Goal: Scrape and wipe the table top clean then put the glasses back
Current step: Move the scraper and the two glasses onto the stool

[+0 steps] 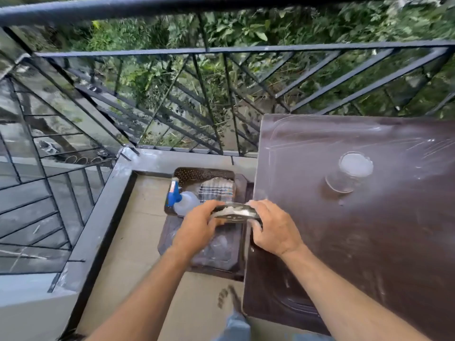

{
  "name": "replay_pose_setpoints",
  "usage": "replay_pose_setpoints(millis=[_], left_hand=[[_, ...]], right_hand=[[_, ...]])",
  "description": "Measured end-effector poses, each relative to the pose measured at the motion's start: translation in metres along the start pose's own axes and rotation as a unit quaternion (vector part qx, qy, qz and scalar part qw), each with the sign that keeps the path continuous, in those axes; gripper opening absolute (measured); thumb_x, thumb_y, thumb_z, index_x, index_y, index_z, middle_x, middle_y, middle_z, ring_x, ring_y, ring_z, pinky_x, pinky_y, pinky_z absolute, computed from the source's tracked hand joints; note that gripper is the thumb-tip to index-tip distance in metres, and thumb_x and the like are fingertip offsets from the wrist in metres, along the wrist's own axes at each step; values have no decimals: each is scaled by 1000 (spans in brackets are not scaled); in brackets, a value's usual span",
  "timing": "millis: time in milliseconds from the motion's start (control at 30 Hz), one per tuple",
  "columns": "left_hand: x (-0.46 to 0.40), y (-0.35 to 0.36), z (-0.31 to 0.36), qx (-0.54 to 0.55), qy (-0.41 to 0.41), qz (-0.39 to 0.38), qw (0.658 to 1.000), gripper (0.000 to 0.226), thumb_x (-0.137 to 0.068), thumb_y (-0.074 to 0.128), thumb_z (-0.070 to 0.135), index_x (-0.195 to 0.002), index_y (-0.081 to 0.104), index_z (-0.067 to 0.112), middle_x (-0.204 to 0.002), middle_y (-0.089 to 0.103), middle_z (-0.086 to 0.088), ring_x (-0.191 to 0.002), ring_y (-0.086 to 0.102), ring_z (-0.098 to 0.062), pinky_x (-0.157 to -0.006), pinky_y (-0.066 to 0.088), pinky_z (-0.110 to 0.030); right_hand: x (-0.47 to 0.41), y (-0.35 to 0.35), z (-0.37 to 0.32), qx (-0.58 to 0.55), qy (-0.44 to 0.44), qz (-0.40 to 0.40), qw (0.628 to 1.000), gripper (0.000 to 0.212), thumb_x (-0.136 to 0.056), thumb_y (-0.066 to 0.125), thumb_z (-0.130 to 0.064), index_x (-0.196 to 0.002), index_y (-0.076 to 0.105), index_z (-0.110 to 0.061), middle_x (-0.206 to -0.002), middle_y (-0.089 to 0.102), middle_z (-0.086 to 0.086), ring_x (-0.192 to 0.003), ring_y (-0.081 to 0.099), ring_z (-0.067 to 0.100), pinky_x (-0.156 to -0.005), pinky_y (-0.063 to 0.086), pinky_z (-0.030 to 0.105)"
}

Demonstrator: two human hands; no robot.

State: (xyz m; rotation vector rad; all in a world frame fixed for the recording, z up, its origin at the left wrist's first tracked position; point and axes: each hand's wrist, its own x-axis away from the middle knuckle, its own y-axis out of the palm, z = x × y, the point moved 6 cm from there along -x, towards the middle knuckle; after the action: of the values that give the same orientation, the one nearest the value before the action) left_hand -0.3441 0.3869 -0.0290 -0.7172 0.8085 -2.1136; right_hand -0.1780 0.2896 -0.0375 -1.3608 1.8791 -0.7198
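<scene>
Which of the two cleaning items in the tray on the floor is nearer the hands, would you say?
The spray bottle with the blue trigger; the checked cloth lies just beyond it in the tray.

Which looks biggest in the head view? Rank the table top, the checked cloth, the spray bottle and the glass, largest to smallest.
1. table top, by far.
2. checked cloth and spray bottle: they look alike, so unranked.
3. glass: looks slightly smaller, though its different distance from the camera leaves this unsure.
</scene>
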Motion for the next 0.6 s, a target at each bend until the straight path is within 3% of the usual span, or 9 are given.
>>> replay_pose_setpoints(millis=[67, 200, 267, 367, 433, 600], left_hand=[[11, -17, -36, -13, -15, 9, 1000, 37, -89, 69, 9, -121, 68, 27, -108, 71, 20, -99, 63, 3, -90, 48, -12], [25, -40, -96, -32, -49, 12, 998, 48, -81, 63, -1, -120, 70, 27, -111, 76, 9, -105, 69, -13, -97, 54, -32], [25, -44, -118, -30, -45, 7, 999, 50, -79, 60, -3, -118, 72, 27, -107, 76, 9, -99, 71, -9, -93, 56, -29], [23, -40, -141, 1, -52, -8, 999, 48, -79, 56, -11, -109, 74, 21, -91, 74, 10, -82, 68, 7, -79, 49, -9], [19, -31, -158, 12, -58, -13, 998, 47, -77, 57, -12, -105, 75, 20, -88, 72, 11, -81, 66, 8, -76, 43, -2], [14, -5, -200, -21, -63, -4, 998, 51, -76, 62, -9, -113, 75, 25, -111, 68, 9, -103, 61, -6, -96, 42, -13]], right_hand=[[-6, 26, -26, -2, -13, -4, 1000, 45, -69, 71, -13, -115, 66, -12, -105, 69, 2, -95, 64, 21, -85, 52, 30], [-9, 80, -63, -26, -7, -18, 999, 49, -64, 71, -5, -113, 67, -9, -105, 71, 5, -97, 65, 22, -91, 47, 25], [-8, 106, -69, -38, 17, -21, 999, 50, -64, 69, -2, -113, 68, -8, -107, 71, 5, -99, 64, 21, -94, 46, 24], [-3, 136, -70, -49, 60, -26, 997, 52, -61, 73, 5, -112, 68, -6, -105, 71, 7, -98, 65, 23, -101, 34, 13], [0, 155, -66, -51, 80, -34, 995, 53, -60, 75, 7, -111, 68, -7, -104, 71, 6, -96, 63, 22, -101, 33, 12], [12, 193, -50, -40, 132, -49, 989, 43, -68, 63, -10, -111, 69, -13, -105, 71, 1, -99, 64, 20, -97, 39, 20]])
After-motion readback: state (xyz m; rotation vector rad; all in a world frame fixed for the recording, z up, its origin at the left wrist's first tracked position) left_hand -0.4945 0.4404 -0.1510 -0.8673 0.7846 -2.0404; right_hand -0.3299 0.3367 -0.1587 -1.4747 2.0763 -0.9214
